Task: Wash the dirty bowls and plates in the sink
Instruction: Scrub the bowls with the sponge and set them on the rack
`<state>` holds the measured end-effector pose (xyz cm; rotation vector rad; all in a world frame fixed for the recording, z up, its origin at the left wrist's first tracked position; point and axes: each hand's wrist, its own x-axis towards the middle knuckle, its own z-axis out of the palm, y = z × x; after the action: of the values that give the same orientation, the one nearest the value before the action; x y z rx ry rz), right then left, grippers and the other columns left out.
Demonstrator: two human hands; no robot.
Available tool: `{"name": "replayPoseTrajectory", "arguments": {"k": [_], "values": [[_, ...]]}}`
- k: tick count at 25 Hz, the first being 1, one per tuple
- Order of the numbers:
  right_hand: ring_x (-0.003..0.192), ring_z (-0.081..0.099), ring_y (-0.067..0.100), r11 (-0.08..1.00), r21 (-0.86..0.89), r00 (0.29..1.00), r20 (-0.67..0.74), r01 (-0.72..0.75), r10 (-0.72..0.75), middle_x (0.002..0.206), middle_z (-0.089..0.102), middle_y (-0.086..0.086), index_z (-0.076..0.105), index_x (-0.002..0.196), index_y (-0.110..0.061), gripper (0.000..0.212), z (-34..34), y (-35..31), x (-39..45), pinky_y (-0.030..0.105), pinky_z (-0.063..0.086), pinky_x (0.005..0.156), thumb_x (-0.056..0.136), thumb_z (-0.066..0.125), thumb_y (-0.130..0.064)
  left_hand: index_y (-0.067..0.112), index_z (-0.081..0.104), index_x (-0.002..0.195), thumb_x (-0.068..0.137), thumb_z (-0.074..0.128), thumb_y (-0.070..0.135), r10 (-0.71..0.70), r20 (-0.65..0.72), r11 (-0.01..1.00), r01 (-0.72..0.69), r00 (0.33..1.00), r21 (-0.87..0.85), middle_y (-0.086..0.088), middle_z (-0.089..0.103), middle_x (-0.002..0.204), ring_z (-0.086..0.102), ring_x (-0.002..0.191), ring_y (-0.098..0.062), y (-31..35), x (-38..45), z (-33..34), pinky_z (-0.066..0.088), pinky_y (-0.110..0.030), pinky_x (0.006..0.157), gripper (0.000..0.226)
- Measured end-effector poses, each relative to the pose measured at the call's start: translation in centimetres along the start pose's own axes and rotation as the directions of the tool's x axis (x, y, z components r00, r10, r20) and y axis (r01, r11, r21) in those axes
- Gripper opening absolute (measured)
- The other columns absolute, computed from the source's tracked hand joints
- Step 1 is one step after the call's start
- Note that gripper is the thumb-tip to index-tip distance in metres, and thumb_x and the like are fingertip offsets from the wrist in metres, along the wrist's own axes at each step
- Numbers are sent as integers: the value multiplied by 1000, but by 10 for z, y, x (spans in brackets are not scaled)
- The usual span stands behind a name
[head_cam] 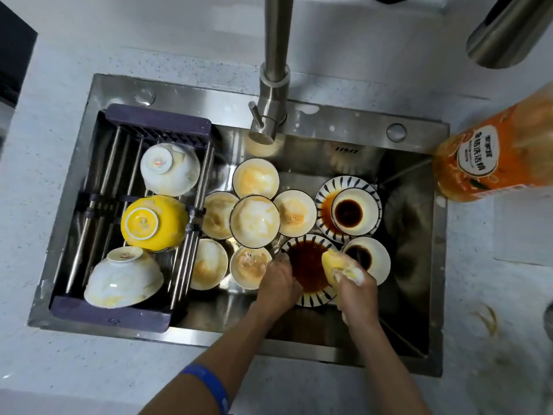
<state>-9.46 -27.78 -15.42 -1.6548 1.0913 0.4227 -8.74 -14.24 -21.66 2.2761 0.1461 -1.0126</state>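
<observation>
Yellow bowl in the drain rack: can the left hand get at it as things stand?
Probably yes, once it lets go. The yellow bowl sits upside down on the rack, nothing over it, and the left hand is nearby to its right. But that hand's grip is busy on the striped plate.

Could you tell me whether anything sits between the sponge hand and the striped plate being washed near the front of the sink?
Nothing visible does. The right hand holds the yellow sponge directly over the sauce-covered striped plate, while the left hand grips the plate's left rim. A small sauce dish sits just beside it, to the right.
</observation>
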Motion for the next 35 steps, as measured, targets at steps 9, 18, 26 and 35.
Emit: {"name": "replayPoseTrajectory", "arguments": {"k": [9, 18, 26, 35], "values": [[103, 57, 2, 995, 25, 991, 84, 99, -101, 109, 62, -17, 60, 102, -51, 42, -32, 20, -4, 26, 47, 86, 95, 58, -9, 2, 38, 137, 95, 50, 13, -94, -202, 922, 161, 975, 351, -16, 53, 127, 55, 112, -26, 8, 54, 17, 49, -32, 92, 45], [101, 56, 3, 996, 26, 990, 108, 89, -91, 106, 60, -17, 59, 99, -50, 39, -32, 9, -1, 22, 46, 80, 95, 58, -11, 18, 56, 136, 86, 61, 14, -283, 75, 933, 292, 956, -209, -12, 65, 126, 60, 115, -31, 6, 43, -9, 51, -40, 97, 51], [105, 57, 18, 993, 56, 992, 65, 100, -103, 113, 61, -2, 58, 112, -39, 38, -41, -1, -13, 29, 44, 84, 93, 59, -6, 1, 48, 126, 95, 49, 16, -165, -140, 984, 152, 976, -95, -19, 63, 114, 59, 106, -37, 20, -24, -26, 39, -34, 79, 34], [98, 60, 18, 782, -286, 827, 80, 553, -556, 110, 63, -1, 62, 109, -16, 33, 19, 9, -38, 19, 49, 76, 79, 74, -9, 6, 43, 142, 90, 34, 30, 107, -300, 987, -138, 948, -84, -13, 55, 131, 52, 118, -29, 19, -63, -39, 41, -40, 102, 58]]}}
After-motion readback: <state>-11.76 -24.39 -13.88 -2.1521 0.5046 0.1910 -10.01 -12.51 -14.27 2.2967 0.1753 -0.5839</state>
